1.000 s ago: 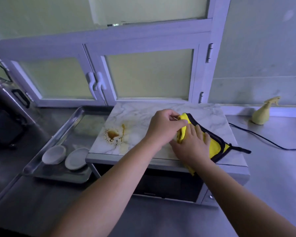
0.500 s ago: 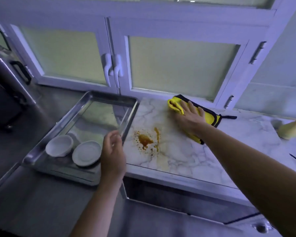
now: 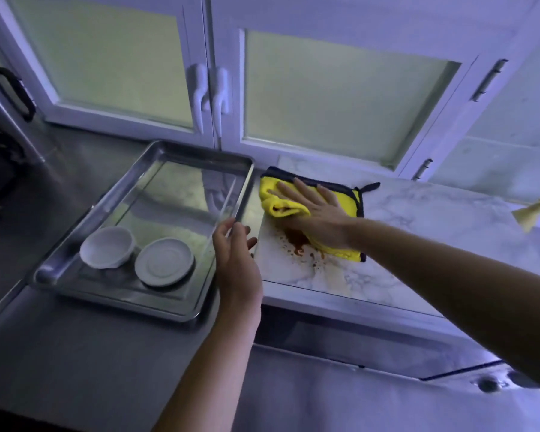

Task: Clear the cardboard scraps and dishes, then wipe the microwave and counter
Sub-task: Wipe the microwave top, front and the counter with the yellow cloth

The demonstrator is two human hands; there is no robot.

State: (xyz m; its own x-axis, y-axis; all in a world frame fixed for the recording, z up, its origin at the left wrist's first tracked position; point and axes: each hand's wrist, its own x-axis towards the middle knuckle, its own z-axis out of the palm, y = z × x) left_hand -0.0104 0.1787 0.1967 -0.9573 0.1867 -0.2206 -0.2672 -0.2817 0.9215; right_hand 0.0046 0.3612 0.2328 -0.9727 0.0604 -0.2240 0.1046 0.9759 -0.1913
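Since half a second back, the yellow microfibre cloth with dark trim (image 3: pixel 343 196) has slid left across the white marble-patterned microwave top (image 3: pixel 418 219). It's now at the far left corner, with its near edge over part of the brown splattered stain (image 3: pixel 295 243). The right hand (image 3: pixel 314 213) lies flat on the cloth, grip apart, fingers straight and pressing down. The left hand (image 3: pixel 236 257) has come up to the right rim of the rectangular steel tray (image 3: pixel 75 254). Its grip looks apart too, fingers loose, and I can't tell if they touch the rim.

1 small white bowl (image 3: pixel 106 247) and 1 white saucer (image 3: pixel 164 261) sit side by side at the tray's near end. No cardboard scraps in sight, so I'd guess clearing is basically done. Wiping has barely started imo: plenty of stain still shows, and the grey steel tabletop (image 3: pixel 75 353) is still to do.
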